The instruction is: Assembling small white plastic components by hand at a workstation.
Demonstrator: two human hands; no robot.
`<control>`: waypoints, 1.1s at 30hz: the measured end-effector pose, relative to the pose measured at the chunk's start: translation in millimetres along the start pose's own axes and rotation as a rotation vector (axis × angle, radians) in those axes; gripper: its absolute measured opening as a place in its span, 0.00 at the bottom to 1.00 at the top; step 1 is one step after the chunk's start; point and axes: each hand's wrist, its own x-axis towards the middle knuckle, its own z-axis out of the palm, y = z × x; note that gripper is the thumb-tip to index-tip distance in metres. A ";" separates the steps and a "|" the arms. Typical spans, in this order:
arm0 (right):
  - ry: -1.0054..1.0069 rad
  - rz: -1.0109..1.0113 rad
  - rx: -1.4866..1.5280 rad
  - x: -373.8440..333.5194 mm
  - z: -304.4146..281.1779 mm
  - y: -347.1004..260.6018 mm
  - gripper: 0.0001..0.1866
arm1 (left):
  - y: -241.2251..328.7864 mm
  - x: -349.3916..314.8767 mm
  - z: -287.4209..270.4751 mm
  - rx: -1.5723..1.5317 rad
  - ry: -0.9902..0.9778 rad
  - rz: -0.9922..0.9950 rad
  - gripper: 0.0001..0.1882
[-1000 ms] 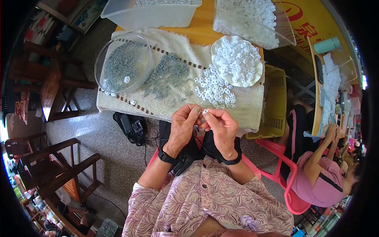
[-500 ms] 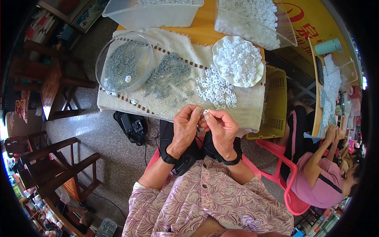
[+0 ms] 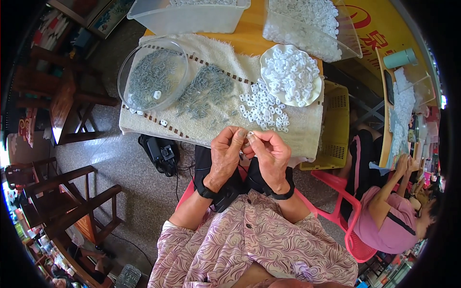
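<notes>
My two hands meet just in front of the near edge of a towel-covered table. In a pinch of thumb and fingers, my right hand (image 3: 272, 154) holds a small white plastic piece (image 3: 250, 134), mostly covered by the thumb. My left hand (image 3: 224, 156) is closed against it, thumb on forefinger; what it holds, if anything, is hidden. Beyond them, loose white two-holed plastic pieces (image 3: 263, 109) are spread on the towel (image 3: 293, 132). A scalloped white dish (image 3: 317, 90) heaped with the same pieces stands behind. Small grey metal pins or screws (image 3: 205, 89) lie to the left.
A round clear bowl (image 3: 121, 79) of grey pins stands at the left, one white piece on top. Two plastic bins (image 3: 187, 20) sit at the back. A yellow crate (image 3: 336, 125) and red chair (image 3: 355, 230) are right, near a seated person (image 3: 384, 216). Wooden chairs (image 3: 72, 201) stand left.
The white piece shows less, as my right thumb covers more of it. My hands otherwise stay in nearly the same place. The whole view has shifted slightly.
</notes>
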 end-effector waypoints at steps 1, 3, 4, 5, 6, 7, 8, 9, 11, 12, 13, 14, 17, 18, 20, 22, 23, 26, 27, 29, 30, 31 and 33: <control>-0.001 0.000 -0.001 0.2 0.4 -1.1 0.03 | 0.3 -0.4 -0.3 -0.066 -0.018 -0.013 0.09; 0.025 0.048 0.050 0.5 0.8 -2.8 0.04 | 1.1 -0.5 -0.7 -0.133 -0.036 -0.026 0.09; 0.026 0.048 0.049 0.6 0.5 -3.0 0.04 | 1.7 -0.1 -0.9 -0.205 -0.054 -0.050 0.09; 0.036 0.054 0.056 0.9 -0.2 -3.2 0.04 | 2.3 -0.1 -0.9 -0.278 -0.071 -0.075 0.09; 0.045 0.060 0.063 1.6 -0.8 -3.0 0.04 | 4.0 0.0 0.2 -0.278 -0.071 -0.075 0.09; 0.044 0.060 0.063 2.3 -1.6 -3.9 0.04 | 6.6 -0.2 2.0 -0.255 -0.076 -0.054 0.09; 0.044 0.065 0.063 2.8 -2.5 -5.4 0.04 | 7.8 -0.1 3.0 -0.232 -0.082 -0.034 0.09; 0.043 0.071 0.064 2.9 -2.9 -6.2 0.04 | 7.0 0.1 2.4 -0.231 -0.081 -0.034 0.09; 0.036 0.074 0.063 2.5 -2.8 -5.6 0.04 | 3.4 1.3 -0.4 -0.220 -0.094 -0.033 0.09; 0.031 0.077 0.061 2.1 -2.8 -5.5 0.04 | 1.6 2.0 -1.7 -0.220 -0.094 -0.034 0.09; 0.032 0.078 0.061 1.8 -2.9 -6.0 0.04 | -0.2 2.7 -3.1 -0.233 -0.102 -0.037 0.08; 0.028 0.079 0.052 1.3 -2.9 -6.9 0.05 | -0.9 3.0 -4.0 -0.247 -0.110 -0.041 0.08; 0.018 0.074 0.043 1.1 -2.9 -7.6 0.05 | 1.1 3.3 -5.1 -0.221 -0.119 -0.039 0.08; 0.014 0.066 0.041 0.9 -3.2 -7.8 0.05 | 0.6 3.3 -4.9 -0.221 -0.118 -0.039 0.08; 0.016 0.068 0.033 0.3 -4.0 -8.5 0.05 | -0.7 3.6 -4.5 -0.275 -0.129 -0.059 0.09; 0.016 0.069 0.026 0.2 -3.9 -8.5 0.05 | -0.1 3.4 -4.6 -0.298 -0.128 -0.089 0.09; 0.014 0.071 0.039 0.2 -3.8 -8.2 0.05 | 0.1 3.3 -4.7 -0.321 -0.127 -0.119 0.09; 0.012 0.062 0.038 -0.2 -3.9 -7.9 0.05 | -0.3 3.5 -4.3 -0.389 -0.137 -0.148 0.10; 0.010 0.051 0.026 -0.4 -3.9 -7.4 0.05 | -0.3 3.4 -4.4 -0.389 -0.137 -0.148 0.10; 0.005 0.048 0.026 -0.8 -4.1 -7.0 0.05 | 0.1 3.5 -4.8 -0.396 -0.143 -0.162 0.10; 0.001 0.044 0.026 -0.7 -4.5 -6.6 0.05 | 0.5 3.5 -4.6 -0.397 -0.143 -0.163 0.10; 0.002 0.044 0.026 -0.6 -4.8 -6.2 0.05 | 1.2 3.3 -4.3 -0.397 -0.144 -0.160 0.10; -0.003 0.035 0.012 -0.4 -5.0 -5.8 0.05 | 1.4 3.4 -4.4 -0.398 -0.145 -0.157 0.10</control>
